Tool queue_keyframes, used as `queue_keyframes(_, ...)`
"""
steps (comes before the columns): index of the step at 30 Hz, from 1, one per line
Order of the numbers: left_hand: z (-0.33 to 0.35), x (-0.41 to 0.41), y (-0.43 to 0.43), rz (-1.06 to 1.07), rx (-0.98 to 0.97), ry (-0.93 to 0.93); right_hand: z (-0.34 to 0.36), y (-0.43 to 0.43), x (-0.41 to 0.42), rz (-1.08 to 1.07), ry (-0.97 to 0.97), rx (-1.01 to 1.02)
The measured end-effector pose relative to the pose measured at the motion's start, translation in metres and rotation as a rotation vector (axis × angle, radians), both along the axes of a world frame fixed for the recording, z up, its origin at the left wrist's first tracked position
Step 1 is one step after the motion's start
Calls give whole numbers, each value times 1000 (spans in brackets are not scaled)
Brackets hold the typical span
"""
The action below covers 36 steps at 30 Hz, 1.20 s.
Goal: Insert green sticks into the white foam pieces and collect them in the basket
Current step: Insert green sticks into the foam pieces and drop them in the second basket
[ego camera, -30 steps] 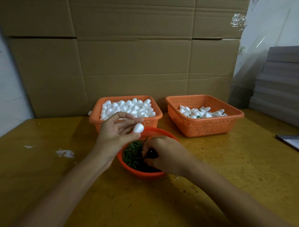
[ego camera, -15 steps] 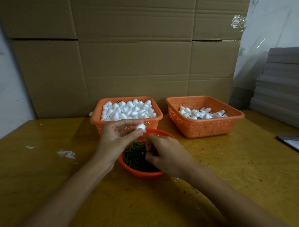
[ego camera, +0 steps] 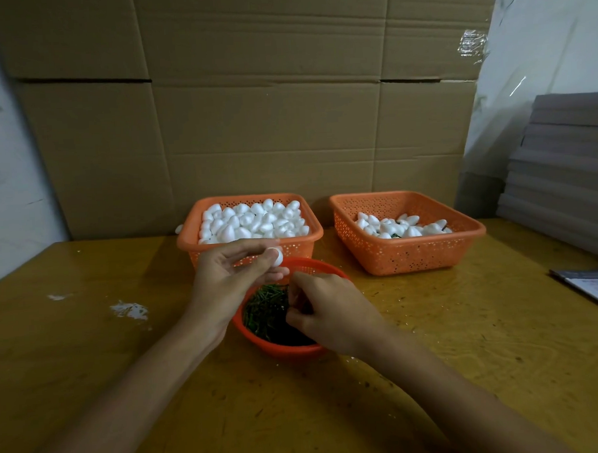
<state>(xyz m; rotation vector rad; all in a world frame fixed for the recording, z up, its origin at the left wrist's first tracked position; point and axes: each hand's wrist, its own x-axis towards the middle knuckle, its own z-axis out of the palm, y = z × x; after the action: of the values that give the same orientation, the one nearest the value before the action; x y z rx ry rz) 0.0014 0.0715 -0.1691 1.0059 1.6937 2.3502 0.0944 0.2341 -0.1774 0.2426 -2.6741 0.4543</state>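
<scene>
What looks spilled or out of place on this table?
One white foam piece lies on the table beside the left rear corner of the full basket, as if it fell out. Further left, white crumbs or smears mark the tabletop. Otherwise nothing stands out.

Left hand point(ego camera: 224, 284), right hand point(ego camera: 332, 310): pinch grips

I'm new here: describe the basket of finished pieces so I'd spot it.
Two square orange baskets stand side by side on the table before the cardboard wall. It is the right basket: thinly filled, green bits among its white pieces, while the left basket is heaped.
</scene>
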Motion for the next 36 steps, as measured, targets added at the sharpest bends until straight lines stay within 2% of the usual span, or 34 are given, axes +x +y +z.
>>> queue_keyframes(15, -1, -3, -6, 3, -67, 93, 1, 0, 1, -8, -23, -11)
queue_keyframes(28, -6, -3, -2, 116, -197, 196, 0, -1, 0, -19, -19, 4)
queue_keyframes(31, -5, -2, -2, 117, -177, 168, 0, -1, 0, -15, -25, -1)
queue_keyframes(36, -1, -6, -2, 50, -59, 6, 0, -1, 0, -18, -22, -11)
